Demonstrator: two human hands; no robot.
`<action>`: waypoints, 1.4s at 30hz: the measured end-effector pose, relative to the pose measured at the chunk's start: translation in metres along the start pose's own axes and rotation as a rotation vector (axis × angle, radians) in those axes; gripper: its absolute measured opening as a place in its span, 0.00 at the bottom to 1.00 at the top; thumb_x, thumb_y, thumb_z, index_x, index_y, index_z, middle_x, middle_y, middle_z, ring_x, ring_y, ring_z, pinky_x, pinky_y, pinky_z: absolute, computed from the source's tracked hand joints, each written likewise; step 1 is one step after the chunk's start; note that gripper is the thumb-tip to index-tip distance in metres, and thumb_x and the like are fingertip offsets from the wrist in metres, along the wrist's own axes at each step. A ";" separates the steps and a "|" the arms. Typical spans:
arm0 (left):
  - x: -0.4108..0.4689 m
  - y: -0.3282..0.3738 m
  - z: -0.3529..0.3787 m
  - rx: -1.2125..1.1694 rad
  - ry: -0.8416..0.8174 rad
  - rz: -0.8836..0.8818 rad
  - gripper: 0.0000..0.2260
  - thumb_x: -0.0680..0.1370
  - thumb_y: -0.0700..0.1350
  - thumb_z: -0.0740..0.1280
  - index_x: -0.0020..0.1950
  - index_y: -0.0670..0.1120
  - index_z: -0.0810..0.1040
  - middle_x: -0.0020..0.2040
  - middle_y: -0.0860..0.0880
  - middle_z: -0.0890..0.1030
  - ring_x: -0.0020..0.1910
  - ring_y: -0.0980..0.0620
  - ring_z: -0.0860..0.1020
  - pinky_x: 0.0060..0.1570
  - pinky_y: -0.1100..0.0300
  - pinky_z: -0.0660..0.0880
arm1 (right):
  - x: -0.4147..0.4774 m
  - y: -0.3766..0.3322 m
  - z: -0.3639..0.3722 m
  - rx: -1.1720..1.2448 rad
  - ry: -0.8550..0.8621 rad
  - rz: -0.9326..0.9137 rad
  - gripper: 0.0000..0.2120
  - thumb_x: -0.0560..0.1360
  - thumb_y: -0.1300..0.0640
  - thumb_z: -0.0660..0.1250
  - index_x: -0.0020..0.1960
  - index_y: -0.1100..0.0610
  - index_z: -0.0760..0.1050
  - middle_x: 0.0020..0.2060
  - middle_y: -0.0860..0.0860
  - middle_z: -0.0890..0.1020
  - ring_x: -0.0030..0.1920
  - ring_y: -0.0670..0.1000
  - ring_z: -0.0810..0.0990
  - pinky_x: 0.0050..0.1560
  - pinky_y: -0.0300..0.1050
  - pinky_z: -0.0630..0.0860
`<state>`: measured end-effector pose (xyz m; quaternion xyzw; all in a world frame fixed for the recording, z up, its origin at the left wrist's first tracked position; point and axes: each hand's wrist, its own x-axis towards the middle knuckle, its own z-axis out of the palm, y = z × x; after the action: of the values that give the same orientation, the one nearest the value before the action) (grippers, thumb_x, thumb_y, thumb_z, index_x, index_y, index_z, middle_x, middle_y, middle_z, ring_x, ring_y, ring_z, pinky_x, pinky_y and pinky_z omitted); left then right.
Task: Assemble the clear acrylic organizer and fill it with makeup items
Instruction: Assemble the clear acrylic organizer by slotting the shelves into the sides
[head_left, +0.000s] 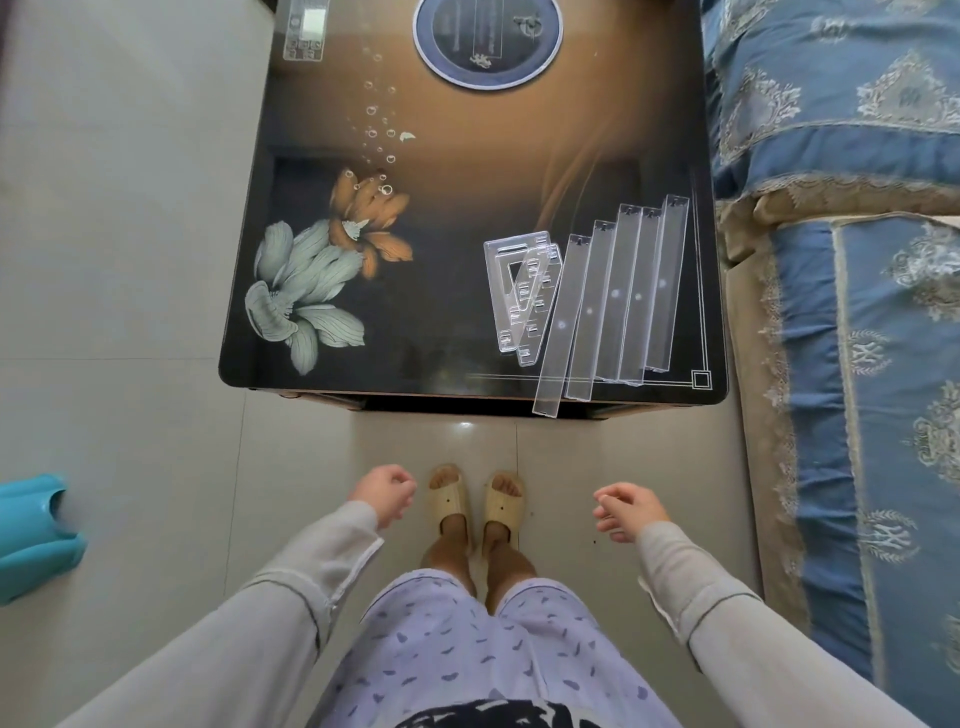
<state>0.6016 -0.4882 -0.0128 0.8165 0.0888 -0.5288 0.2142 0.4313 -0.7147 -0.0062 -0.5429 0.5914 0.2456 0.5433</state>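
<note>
Several long clear acrylic strips (613, 306) lie side by side at the near right corner of the dark glass table (447, 208); the leftmost strip (558, 338) overhangs the front edge. Two stacked clear side panels (522, 291) with slots rest just left of the strips. My left hand (384, 493) hovers over the floor in front of the table, fingers curled with nothing in them. My right hand (626, 509) hangs likewise, loosely curled and holding nothing. Both hands are well short of the acrylic parts. No makeup items are visible.
A blue-rimmed round inset (488, 41) and a clear panel (306, 28) sit at the table's far side. A blue patterned sofa (857, 260) runs along the right. A teal object (31, 535) lies on the tiled floor at left. My slippered feet (475, 504) stand close to the table.
</note>
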 end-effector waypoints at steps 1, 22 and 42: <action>0.006 0.016 0.000 0.015 -0.002 0.039 0.08 0.77 0.37 0.59 0.51 0.40 0.76 0.36 0.43 0.77 0.31 0.47 0.73 0.29 0.61 0.68 | 0.004 -0.009 0.001 0.001 0.003 -0.014 0.11 0.78 0.66 0.55 0.40 0.57 0.69 0.30 0.52 0.73 0.13 0.37 0.69 0.18 0.30 0.63; 0.151 0.222 0.035 0.527 0.754 0.757 0.24 0.72 0.62 0.63 0.56 0.44 0.73 0.58 0.45 0.73 0.56 0.45 0.71 0.49 0.52 0.69 | 0.092 -0.115 0.047 -0.042 0.556 -0.415 0.08 0.75 0.60 0.61 0.39 0.54 0.76 0.32 0.51 0.80 0.38 0.54 0.77 0.40 0.42 0.71; 0.130 0.215 0.017 -0.078 0.469 0.546 0.16 0.68 0.48 0.73 0.52 0.43 0.75 0.55 0.47 0.70 0.59 0.47 0.71 0.52 0.59 0.70 | 0.119 -0.177 0.044 -0.631 0.616 -0.436 0.11 0.74 0.53 0.63 0.51 0.58 0.78 0.49 0.59 0.82 0.52 0.62 0.79 0.47 0.48 0.73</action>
<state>0.7228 -0.6984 -0.0808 0.9005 -0.0659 -0.2464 0.3522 0.6299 -0.7718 -0.0740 -0.8396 0.4939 0.1212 0.1911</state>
